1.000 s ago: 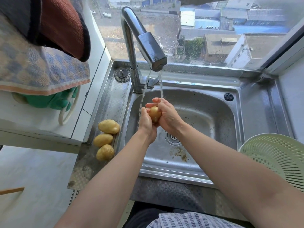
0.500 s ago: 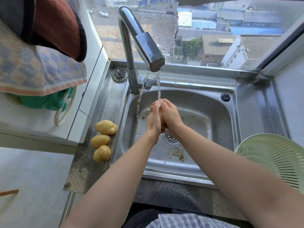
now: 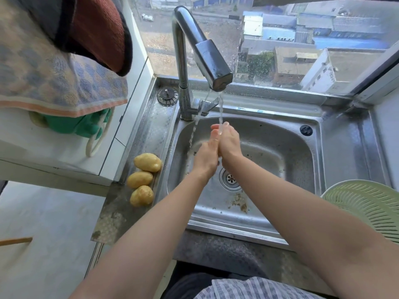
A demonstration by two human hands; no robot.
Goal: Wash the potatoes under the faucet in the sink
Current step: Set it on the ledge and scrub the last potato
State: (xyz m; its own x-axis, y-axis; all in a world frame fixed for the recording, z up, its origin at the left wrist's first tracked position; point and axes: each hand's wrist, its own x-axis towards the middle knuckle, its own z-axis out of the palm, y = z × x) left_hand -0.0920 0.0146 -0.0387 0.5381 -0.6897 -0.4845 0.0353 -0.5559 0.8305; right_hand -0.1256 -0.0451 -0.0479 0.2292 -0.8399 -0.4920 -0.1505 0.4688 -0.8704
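Under the curved chrome faucet point(image 3: 203, 50), rubbing left hand point(image 3: 205, 156) against right hand point(image 3: 230, 143), grip contents hidden; probably next, reaching left-edge yellow potatoes point(image 3: 140, 179).

bright daylight pours in through the window point(image 3: 291, 39) on the far side, and the steel sink point(image 3: 336, 152) shows pale glare along its far rim and right side. the faucet point(image 3: 207, 55) carries a sharp highlight along its neck. shadows are soft and faint. the wide lens bends straight lines at the edges, and the towel point(image 3: 54, 83) at the left looks soft and blurred
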